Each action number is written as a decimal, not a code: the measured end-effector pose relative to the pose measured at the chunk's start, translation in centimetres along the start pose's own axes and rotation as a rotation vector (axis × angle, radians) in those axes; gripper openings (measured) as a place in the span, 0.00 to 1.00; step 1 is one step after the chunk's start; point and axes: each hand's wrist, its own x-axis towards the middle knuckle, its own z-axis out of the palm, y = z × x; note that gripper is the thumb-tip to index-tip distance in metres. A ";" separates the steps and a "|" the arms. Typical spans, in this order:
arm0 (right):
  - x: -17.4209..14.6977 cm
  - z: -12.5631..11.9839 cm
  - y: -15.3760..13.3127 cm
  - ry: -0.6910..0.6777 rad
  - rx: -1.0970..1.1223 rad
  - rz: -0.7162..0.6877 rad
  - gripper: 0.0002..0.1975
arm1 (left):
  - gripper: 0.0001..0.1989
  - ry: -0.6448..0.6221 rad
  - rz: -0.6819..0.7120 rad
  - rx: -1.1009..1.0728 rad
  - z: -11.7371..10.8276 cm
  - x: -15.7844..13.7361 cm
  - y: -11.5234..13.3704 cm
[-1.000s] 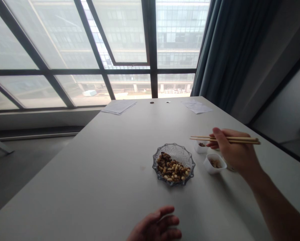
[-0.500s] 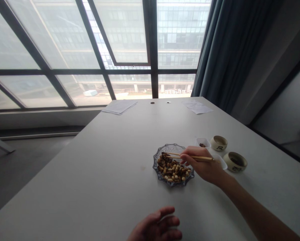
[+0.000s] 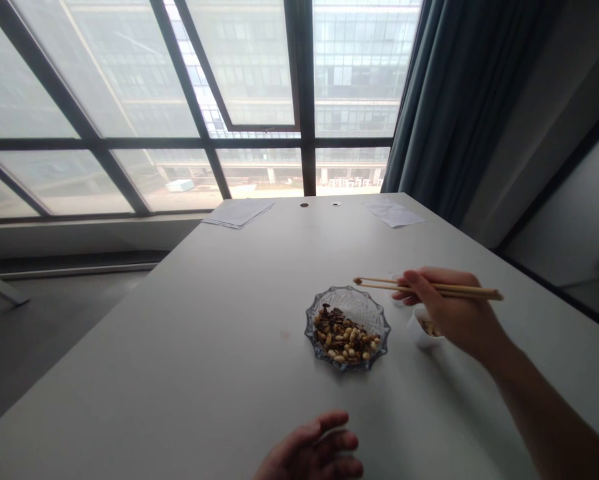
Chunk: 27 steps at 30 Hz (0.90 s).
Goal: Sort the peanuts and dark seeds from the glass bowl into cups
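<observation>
I am looking across a long white table (image 3: 179,353) set against a wall of windows (image 3: 259,60), a blue curtain (image 3: 429,107) at the right. A person's right hand (image 3: 444,300) has its fingers wrapped around a pair of wooden chopsticks (image 3: 472,292), which point leftward, nearly level. Their tips pinch a small dark piece (image 3: 358,281); it may be one of the brown bits, though it is too small to be sure. The tips hang above the table, by the far rim of a scalloped glass dish (image 3: 360,304). In that dish lie pale peanuts (image 3: 348,340) and brown slivers (image 3: 333,319), heaped toward the near side. Just right of it stands a white cup (image 3: 419,337) with light-brown pieces inside, partly hidden by the right hand. The left hand (image 3: 314,450), nearest me, is palm inward, its fingers loose, parted and half curled, gripping nothing. Paper sheets (image 3: 238,213) lie at the table's far left.
</observation>
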 end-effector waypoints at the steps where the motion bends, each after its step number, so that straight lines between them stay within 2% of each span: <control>1: 0.2 -1.0 -0.1 0.077 0.003 0.020 0.19 | 0.17 0.011 0.001 0.003 0.0 0.0 0.0; 5: 1.2 -5.2 0.1 0.393 -0.151 0.030 0.19 | 0.18 0.038 -0.001 -0.004 0.3 -0.1 0.1; 8: 1.7 -7.5 0.6 0.508 -0.394 0.023 0.16 | 0.18 0.041 0.001 -0.017 0.6 -0.1 0.1; 11: 1.9 -8.6 1.1 0.504 -0.620 -0.067 0.18 | 0.17 0.042 0.003 -0.019 0.7 -0.1 0.1; 13: 2.0 -8.7 1.4 0.482 -0.695 -0.127 0.18 | 0.17 0.037 0.003 -0.016 0.8 -0.1 0.2; 27: 2.2 -8.3 2.3 0.412 -0.804 -0.204 0.18 | 0.17 0.020 0.007 -0.017 0.6 -0.1 0.1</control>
